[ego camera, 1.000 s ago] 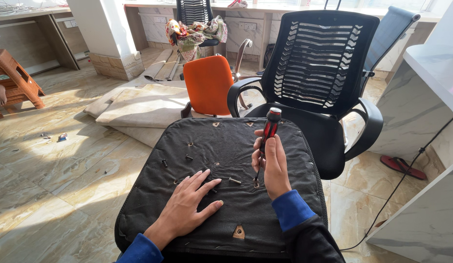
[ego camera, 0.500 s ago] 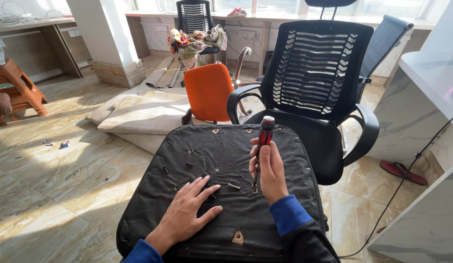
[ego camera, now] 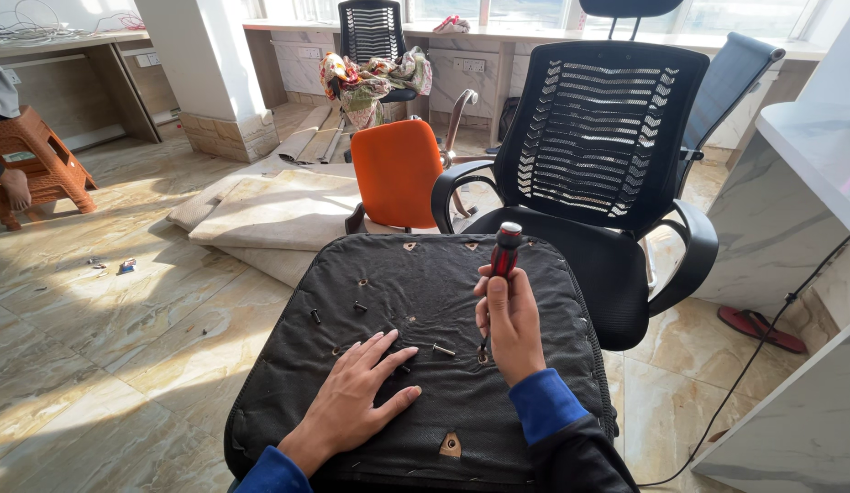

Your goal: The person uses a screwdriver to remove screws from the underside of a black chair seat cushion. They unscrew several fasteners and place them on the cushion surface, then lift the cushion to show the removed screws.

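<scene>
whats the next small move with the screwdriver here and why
Probably turn the screwdriver in place: the right hand holds it upright with its tip in a hole of the black seat pad, while the left hand presses the pad flat.

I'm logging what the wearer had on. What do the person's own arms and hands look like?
Both hands, left hand and right hand, are bare: no gloves, rings or watch visible. Both wrists show bright blue cuffs; the right forearm's outer sleeve is dark.
</scene>
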